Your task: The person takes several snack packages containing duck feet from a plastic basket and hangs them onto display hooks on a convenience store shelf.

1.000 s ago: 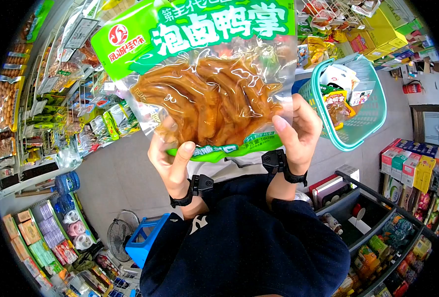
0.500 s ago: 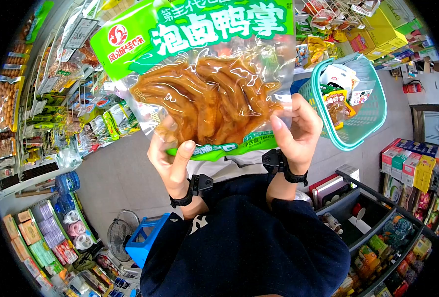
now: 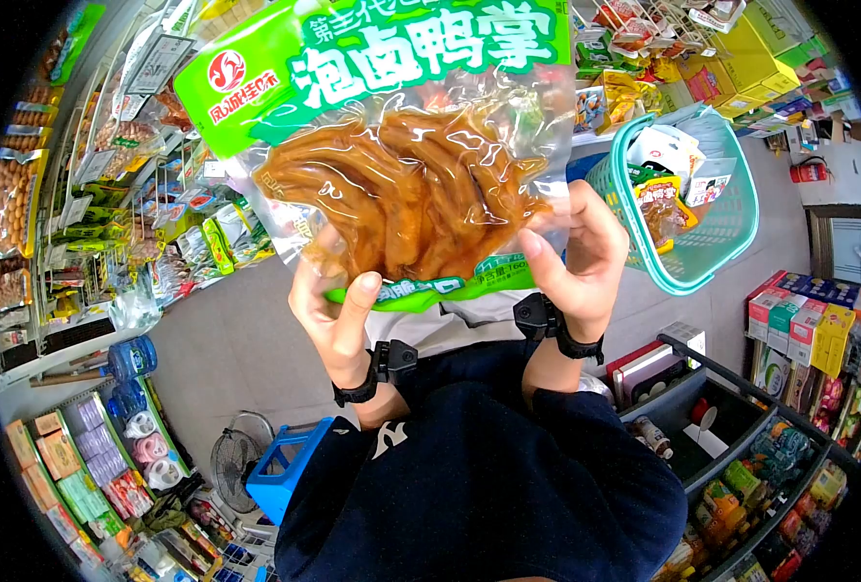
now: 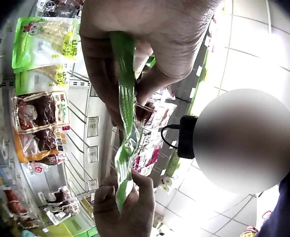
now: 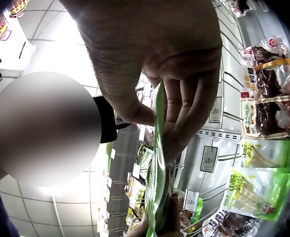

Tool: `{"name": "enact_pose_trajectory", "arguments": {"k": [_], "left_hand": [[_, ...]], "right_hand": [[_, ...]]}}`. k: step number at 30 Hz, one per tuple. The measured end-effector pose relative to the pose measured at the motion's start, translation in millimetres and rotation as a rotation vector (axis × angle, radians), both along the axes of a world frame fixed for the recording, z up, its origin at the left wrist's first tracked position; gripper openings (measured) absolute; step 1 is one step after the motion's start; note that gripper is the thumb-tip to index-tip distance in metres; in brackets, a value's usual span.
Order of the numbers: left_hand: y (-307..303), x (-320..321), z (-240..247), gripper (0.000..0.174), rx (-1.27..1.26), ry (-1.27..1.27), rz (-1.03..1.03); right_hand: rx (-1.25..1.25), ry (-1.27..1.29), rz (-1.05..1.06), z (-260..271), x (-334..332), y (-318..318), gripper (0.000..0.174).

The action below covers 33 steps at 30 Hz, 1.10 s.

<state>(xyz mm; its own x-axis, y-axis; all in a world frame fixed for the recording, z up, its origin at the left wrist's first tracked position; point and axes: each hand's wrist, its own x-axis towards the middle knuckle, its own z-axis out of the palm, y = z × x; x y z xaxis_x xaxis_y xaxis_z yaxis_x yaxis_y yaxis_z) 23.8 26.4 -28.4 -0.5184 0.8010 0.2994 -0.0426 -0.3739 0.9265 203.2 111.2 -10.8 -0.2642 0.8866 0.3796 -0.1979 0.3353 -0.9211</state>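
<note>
Both hands hold up a clear, sealed bag of duck feet (image 3: pixel 401 194) with green printed bands at its top and bottom. The brown duck feet show through its front. My left hand (image 3: pixel 328 315) pinches the lower left corner, thumb in front and fingers behind. At the lower right edge, my right hand (image 3: pixel 590 262) pinches it the same way, its fingers partly hidden behind the plastic. In the left wrist view the bag (image 4: pixel 126 106) is seen edge-on between thumb and fingers. The right wrist view also shows the bag (image 5: pixel 157 163) from its edge.
A turquoise basket (image 3: pixel 678 262) with several snack packs stands to the right. Shelves of hanging snack bags (image 3: pixel 222 242) line the left. A black shelf unit (image 3: pixel 731 388) is at lower right, a blue stool (image 3: pixel 280 475) and a fan (image 3: pixel 234 470) at lower left.
The bag has shifted slightly left, its right side most. My right thumb has moved a little inward with it; my left hand stays nearly still.
</note>
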Motion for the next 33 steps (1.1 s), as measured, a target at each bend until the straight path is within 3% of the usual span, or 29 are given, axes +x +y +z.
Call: {"name": "enact_pose_trajectory", "arguments": {"k": [15,21,23,24,25,27,29,33], "left_hand": [[-2.7,0.2,1.9,0.051,-0.063,-0.003,0.004],[-4.3,-2.9,1.4,0.048,-0.110,0.127,0.015],[-0.9,2.7,5.7,0.047,-0.123,0.159,0.044],[1.3,6.0,7.1,0.045,-0.137,0.192,0.070],[3.2,7.3,5.9,0.045,-0.136,0.192,0.073],[8.6,9.6,2.6,0.042,-0.188,0.213,0.122],[16.6,19.0,5.1,0.040,-0.175,0.193,0.155],[27.6,29.2,0.6,0.034,-0.158,0.480,0.205]], "right_hand": [[0.034,-0.026,-0.105,-3.2,5.0,2.8,0.008],[-0.061,-0.089,-0.097,0.0,5.4,4.3,0.009],[-0.237,-0.019,-0.085,-1.0,1.4,7.4,0.008],[-0.188,-0.008,-0.133,-7.1,-6.8,11.3,0.013],[-0.220,0.036,-0.126,-6.2,-12.5,11.5,0.034],[0.053,-0.123,-0.204,-6.7,-20.3,15.0,0.056],[0.167,-0.340,-0.153,-7.5,-18.5,14.2,0.070],[0.176,-0.387,0.209,0.8,-23.5,2.9,0.089]]}}
